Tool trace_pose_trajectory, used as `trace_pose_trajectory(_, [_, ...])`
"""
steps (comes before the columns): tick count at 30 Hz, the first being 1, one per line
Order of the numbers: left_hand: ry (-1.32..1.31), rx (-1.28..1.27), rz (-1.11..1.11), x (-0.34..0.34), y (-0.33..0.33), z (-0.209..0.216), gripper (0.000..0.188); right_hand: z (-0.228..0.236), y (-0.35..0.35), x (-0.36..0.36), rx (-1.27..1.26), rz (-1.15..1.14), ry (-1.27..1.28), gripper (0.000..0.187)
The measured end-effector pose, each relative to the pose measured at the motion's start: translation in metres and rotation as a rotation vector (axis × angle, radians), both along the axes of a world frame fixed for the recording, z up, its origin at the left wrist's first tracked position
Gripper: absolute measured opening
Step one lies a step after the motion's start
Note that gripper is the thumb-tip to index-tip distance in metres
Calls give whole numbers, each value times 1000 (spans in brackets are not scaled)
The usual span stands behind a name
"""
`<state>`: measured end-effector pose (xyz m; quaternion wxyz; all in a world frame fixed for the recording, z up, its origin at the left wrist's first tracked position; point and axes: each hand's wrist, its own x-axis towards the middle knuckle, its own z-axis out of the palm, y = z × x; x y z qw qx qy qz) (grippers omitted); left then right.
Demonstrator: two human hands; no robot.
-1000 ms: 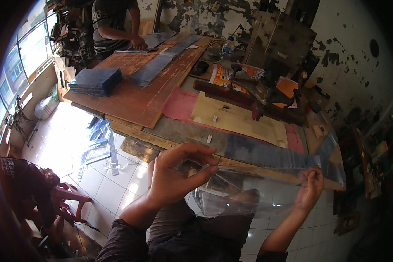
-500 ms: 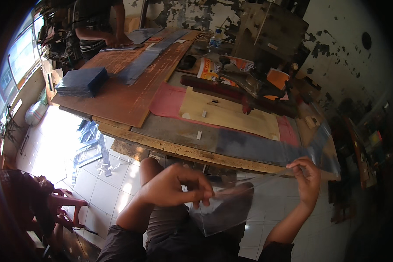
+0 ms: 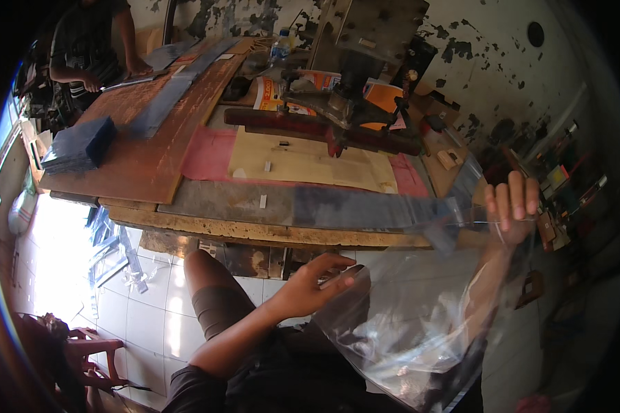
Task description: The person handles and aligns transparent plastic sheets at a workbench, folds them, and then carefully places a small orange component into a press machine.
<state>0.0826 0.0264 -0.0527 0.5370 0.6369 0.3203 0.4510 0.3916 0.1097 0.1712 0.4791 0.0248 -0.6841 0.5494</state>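
Note:
A clear plastic sheet [image 3: 399, 323] hangs between my hands over my lap, wrinkled and shiny with reflections. My left hand [image 3: 313, 286] pinches its upper left corner between thumb and fingers. On the other side my right hand [image 3: 512, 206] is raised, fingers bent over the sheet's top edge, and my right forearm shows through the film. Just beyond, bluish clear strips [image 3: 365, 208] lie along the front of the worktable [image 3: 220, 199]. Past them, a cream sheet [image 3: 310, 164] with pink ends lies beneath a press [image 3: 331, 117] with a red bar.
On a brown board [image 3: 134, 158] to the left stands a stack of bluish plastic sheets [image 3: 79, 146]. A person [image 3: 93, 48] works at the board's far end. Plastic scraps [image 3: 114, 251] litter the floor, and a red stool [image 3: 100, 347] stands at lower left. A bottle [image 3: 280, 45] stands at the back.
My right hand has risen and moved right, drawing the sheet wider and spreading it over my lap. My left hand keeps the other corner. The whole view has shifted to the right.

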Motion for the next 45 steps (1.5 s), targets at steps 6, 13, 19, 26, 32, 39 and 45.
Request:
trace_pose_trajectory(6, [-280, -273, -245, 41, -6, -18, 44, 26, -6, -15, 28, 138, 126, 15])
trace_pose_trajectory(13, [-248, -455, -152, 32, 8, 24, 34, 39, 2, -25, 180, 218, 28, 8])
trace_pose_trajectory(19, [-204, -352, -255, 23, 11, 46, 28, 52, -13, -7, 308, 148, -75, 8])
trace_pose_trajectory(26, [-219, -375, -49, 9, 33, 26, 24, 20, -1, -19, 255, -37, 38, 8])
trace_pose_trajectory(32, [-5, -343, -225, 29, 27, 45, 23, 29, -27, -4, 299, -146, 77, 14])
trace_pose_trajectory(39, [-22, -88, 48, 21, 40, 51, 19, 25, -32, 14, 392, -305, 10, 17])
trace_pose_trajectory(45, [62, 182, 242, -38, 41, 116, 14, -17, -49, 36, 417, 67, -538, 40])
